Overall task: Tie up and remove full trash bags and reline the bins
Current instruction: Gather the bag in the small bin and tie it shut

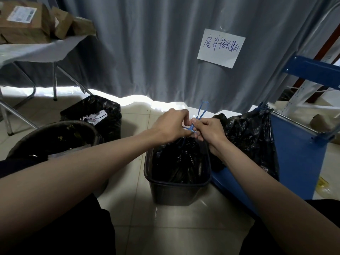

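Observation:
A dark rectangular bin (173,192) stands on the tiled floor in front of me, holding a gathered black trash bag (178,162). Above its mouth my left hand (171,126) and my right hand (209,131) both pinch the bag's blue drawstring (201,111), whose loop sticks up between them. The knot itself is hidden by my fingers. A second black bag (252,138) with a blue tie sits to the right, closed at the top.
Another black-lined square bin (95,115) with paper scraps stands at the back left. A round dark bin (55,137) sits at the left. A blue metal cart (298,162) is at the right. Behind hang grey curtains with a handwritten paper sign (220,47). A folding table with cardboard boxes (27,23) stands at the upper left.

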`<action>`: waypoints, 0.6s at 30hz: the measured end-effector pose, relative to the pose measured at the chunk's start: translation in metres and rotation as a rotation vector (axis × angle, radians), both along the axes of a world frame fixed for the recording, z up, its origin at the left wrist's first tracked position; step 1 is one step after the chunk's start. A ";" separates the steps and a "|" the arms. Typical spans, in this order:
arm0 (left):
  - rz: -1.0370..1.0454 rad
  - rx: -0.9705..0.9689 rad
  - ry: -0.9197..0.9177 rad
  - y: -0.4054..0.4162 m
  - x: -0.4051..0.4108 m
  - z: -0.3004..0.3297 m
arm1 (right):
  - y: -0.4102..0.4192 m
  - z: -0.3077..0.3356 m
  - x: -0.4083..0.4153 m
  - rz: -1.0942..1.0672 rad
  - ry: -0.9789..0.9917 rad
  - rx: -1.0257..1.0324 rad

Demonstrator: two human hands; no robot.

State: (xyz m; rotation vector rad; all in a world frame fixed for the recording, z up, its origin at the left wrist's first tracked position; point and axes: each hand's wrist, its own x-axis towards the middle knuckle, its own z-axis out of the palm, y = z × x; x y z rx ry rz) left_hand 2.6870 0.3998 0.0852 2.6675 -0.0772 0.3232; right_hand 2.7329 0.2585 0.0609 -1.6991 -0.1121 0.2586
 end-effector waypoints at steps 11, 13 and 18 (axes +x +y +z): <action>-0.144 0.454 -0.074 -0.017 -0.014 0.008 | 0.002 -0.001 0.004 0.011 0.154 -0.090; -0.161 0.402 -0.053 -0.016 -0.012 0.008 | 0.002 -0.002 0.004 0.041 0.167 -0.067; -0.133 0.174 0.127 -0.001 0.001 0.011 | 0.001 0.002 0.005 0.025 0.135 0.031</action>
